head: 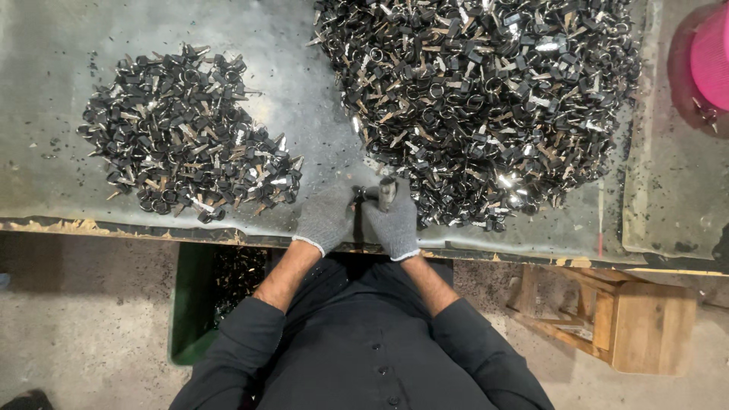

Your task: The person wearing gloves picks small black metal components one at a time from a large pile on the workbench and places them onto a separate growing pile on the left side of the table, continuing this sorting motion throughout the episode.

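Large heap of black-headed keys (pixel 486 99), upper right of the worktable (pixel 45 61). Smaller key pile (pixel 190 144), left centre. Green bin (pixel 190 304), lower left under the table edge, holds more keys. Right hand (pixel 393 222) gripping a short metal cylinder (pixel 386 193), centre. Left hand (pixel 325 219) closed beside it; contents unclear.

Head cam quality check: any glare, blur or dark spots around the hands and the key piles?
Head view: sharp overall, with light from above; specular glints on the big key pile blow out small spots; the smaller pile reads cleaner; left hand and right hand are clear in grey gloves, but the small metal part between them is hard to resolve; the green bin under the table sits in shadow.
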A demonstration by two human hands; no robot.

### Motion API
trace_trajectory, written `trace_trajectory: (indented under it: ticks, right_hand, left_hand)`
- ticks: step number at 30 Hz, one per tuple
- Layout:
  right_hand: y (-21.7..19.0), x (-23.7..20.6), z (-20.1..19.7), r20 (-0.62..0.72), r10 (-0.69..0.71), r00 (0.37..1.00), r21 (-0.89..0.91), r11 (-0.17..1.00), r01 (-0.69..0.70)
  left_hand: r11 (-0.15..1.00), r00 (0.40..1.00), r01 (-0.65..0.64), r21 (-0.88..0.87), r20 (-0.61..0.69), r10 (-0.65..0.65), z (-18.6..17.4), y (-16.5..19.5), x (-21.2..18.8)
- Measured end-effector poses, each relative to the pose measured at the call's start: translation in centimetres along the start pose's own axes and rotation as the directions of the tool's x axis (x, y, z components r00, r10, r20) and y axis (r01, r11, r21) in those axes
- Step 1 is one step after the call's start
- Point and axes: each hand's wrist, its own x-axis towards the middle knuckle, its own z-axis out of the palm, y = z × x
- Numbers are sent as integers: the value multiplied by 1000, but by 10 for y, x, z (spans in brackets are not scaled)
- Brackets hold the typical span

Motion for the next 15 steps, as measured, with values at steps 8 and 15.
trace_trajectory:
  ticks: [8, 15]
  right_hand:
    - [-10, 1, 3, -28, -7, 1000, -46, 999, 6]
    - [-12, 5, 7, 17, 80, 997, -93, 993, -78]
  left_hand:
    - [998, 996, -64, -10, -60, 63, 2, -1, -2]
    - [999, 997, -48, -13, -62, 47, 2, -2, -3]
